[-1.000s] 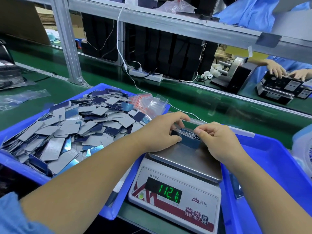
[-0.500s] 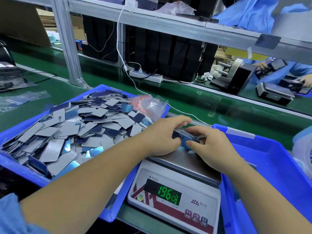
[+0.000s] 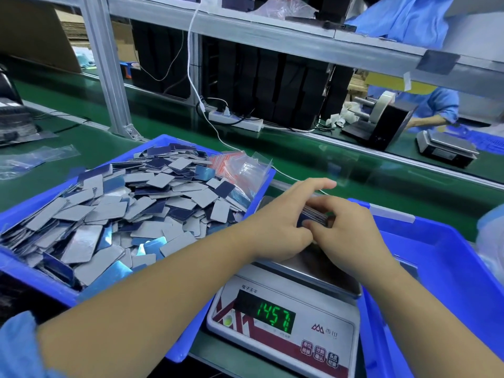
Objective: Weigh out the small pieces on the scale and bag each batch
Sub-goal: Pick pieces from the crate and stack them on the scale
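Blue-edged and thin, the stack of pieces (image 3: 313, 216) sits between the two hands, directly over the steel pan of the scale (image 3: 308, 268), and that is what the coming move turns on: the batch is already in hand, so nothing has to be reached for. Its long axis runs roughly left to right, from one palm toward the other, tilted a little away from the person. The left hand (image 3: 278, 222) pinches the near-left end, index finger stretched out along the far side; the right hand (image 3: 351, 230) curls its fingers over the right end, so both hands are clamped on the same stack and touching each other at the thumbs. Neither is clearly nearer; the right covers more of it. Whether the stack rests on the pan or is pressed against it I cannot tell. The readout (image 3: 275, 315) shows 145.7, against 196-odd half a second ago and 112-odd a second ago, so the hands' pressure seems to be disturbing the number. The hands have closed in since then. To the left lies the blue tray (image 3: 174, 347) heaped with loose pieces, small bags (image 3: 240, 170) at its far corner; an empty blue bin (image 3: 450, 268) is on the right.
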Demonstrator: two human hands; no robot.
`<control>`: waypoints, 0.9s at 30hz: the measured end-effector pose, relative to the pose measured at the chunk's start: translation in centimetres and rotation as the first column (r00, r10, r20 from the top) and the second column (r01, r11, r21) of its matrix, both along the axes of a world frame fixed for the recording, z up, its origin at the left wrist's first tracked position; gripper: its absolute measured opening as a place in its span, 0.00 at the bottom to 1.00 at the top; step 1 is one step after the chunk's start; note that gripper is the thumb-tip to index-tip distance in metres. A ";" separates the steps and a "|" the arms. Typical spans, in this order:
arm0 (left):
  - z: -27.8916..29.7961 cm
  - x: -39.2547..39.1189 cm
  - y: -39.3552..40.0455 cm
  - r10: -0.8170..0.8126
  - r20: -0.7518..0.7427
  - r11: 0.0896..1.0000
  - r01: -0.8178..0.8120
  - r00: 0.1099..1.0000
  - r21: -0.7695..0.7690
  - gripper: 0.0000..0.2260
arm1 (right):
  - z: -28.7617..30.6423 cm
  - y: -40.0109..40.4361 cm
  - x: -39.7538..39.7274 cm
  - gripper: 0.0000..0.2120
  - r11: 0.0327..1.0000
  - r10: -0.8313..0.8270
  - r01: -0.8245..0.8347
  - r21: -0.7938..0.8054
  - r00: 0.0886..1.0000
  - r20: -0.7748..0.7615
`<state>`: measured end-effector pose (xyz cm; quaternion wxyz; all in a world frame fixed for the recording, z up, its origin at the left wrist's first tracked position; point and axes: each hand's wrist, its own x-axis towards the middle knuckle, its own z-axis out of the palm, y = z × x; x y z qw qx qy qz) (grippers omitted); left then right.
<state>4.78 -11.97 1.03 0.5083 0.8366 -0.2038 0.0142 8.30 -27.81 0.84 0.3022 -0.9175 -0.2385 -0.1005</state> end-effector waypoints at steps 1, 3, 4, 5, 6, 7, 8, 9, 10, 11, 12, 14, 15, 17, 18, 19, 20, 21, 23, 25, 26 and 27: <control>-0.1 0.1 0.0 0.028 0.016 0.998 -0.029 0.999 0.050 0.37 | 0.1 -0.1 0.0 0.16 1.000 -0.007 0.007 -0.010 1.000 0.004; -0.4 0.5 0.4 0.093 0.031 0.965 -0.097 0.995 0.244 0.35 | 0.0 -0.1 0.0 0.15 0.998 0.002 -0.003 -0.069 1.000 -0.005; -0.6 0.7 0.8 0.107 0.037 0.918 -0.113 0.994 0.380 0.34 | -0.1 -0.2 0.1 0.16 0.995 0.008 -0.009 -0.100 1.000 -0.012; -0.7 0.8 1.2 0.103 0.035 0.858 -0.107 0.994 0.502 0.33 | -0.2 -0.3 0.1 0.16 0.993 0.011 -0.013 -0.119 1.000 -0.019; -0.8 0.9 1.5 0.093 0.015 0.805 -0.084 0.996 0.587 0.32 | -0.2 -0.4 0.1 0.17 0.992 0.015 -0.018 -0.128 1.000 -0.023; -1.0 0.8 1.8 0.084 -0.013 0.768 -0.056 0.996 0.638 0.32 | -0.2 -0.5 0.1 0.17 0.991 0.019 -0.023 -0.134 0.999 -0.026; -1.1 0.7 1.9 0.076 -0.033 0.747 -0.035 0.997 0.664 0.32 | -0.1 -0.6 0.2 0.17 0.989 0.021 -0.025 -0.142 0.999 -0.030; -1.2 0.6 1.9 0.067 -0.041 0.734 -0.021 0.997 0.679 0.32 | -0.1 -0.7 0.3 0.17 0.988 0.021 -0.026 -0.151 0.999 -0.036; -1.2 0.5 1.8 0.057 -0.041 0.723 -0.013 0.998 0.691 0.33 | -0.1 -0.7 0.3 0.17 0.987 0.020 -0.026 -0.157 0.999 -0.042; -1.2 0.4 1.6 0.050 -0.036 0.712 -0.010 0.998 0.702 0.34 | -0.2 -0.7 0.3 0.17 0.987 0.018 -0.025 -0.157 0.999 -0.047; -1.2 0.4 1.5 0.047 -0.028 0.703 -0.013 0.999 0.711 0.34 | -0.2 -0.7 0.3 0.16 0.988 0.016 -0.023 -0.155 0.999 -0.048; -1.1 0.3 1.5 0.050 -0.016 0.696 -0.023 0.999 0.718 0.35 | -0.3 -0.6 0.4 0.16 0.987 0.014 -0.020 -0.159 0.999 -0.039; -1.1 0.3 1.5 0.052 -0.001 0.695 -0.036 0.999 0.718 0.35 | -0.4 -0.6 0.4 0.17 0.988 0.009 -0.014 -0.156 0.999 -0.034; -1.1 0.3 1.5 0.056 0.043 0.690 -0.070 0.998 0.721 0.35 | -0.6 -0.7 0.4 0.18 0.992 -0.022 0.017 -0.129 0.999 -0.033; -1.1 0.3 1.4 0.059 0.057 0.691 -0.082 0.997 0.718 0.35 | -0.6 -0.8 0.5 0.18 0.994 -0.041 0.037 -0.106 0.998 -0.038; -1.0 0.2 1.3 0.061 0.071 0.697 -0.093 0.996 0.711 0.36 | -0.6 -0.9 0.5 0.19 0.996 -0.057 0.054 -0.077 0.997 -0.045; -1.0 0.2 1.3 0.058 0.086 0.707 -0.101 0.995 0.700 0.37 | -0.6 -1.0 0.6 0.20 0.997 -0.067 0.065 -0.048 0.996 -0.051; -1.0 0.2 1.2 0.048 0.098 0.717 -0.103 0.994 0.689 0.37 | -0.6 -1.1 0.7 0.22 0.997 -0.072 0.071 -0.027 0.996 -0.057; -1.0 0.2 1.2 0.024 0.091 0.714 -0.081 0.996 0.695 0.37 | -0.7 -1.2 0.7 0.23 0.998 -0.064 0.063 -0.016 0.994 -0.084; -1.1 0.3 1.1 0.019 0.045 0.686 -0.046 0.999 0.726 0.35 | -0.8 -1.2 0.8 0.22 0.999 -0.053 0.053 -0.006 0.992 -0.116; -1.2 0.3 1.1 0.024 0.025 0.679 -0.035 0.999 0.733 0.34 | -0.8 -1.2 0.8 0.22 0.999 -0.050 0.050 -0.001 0.991 -0.127; -1.2 0.3 1.1 0.028 0.015 0.677 -0.030 1.000 0.735 0.34 | -0.8 -1.2 0.8 0.22 0.999 -0.045 0.046 -0.001 0.990 -0.133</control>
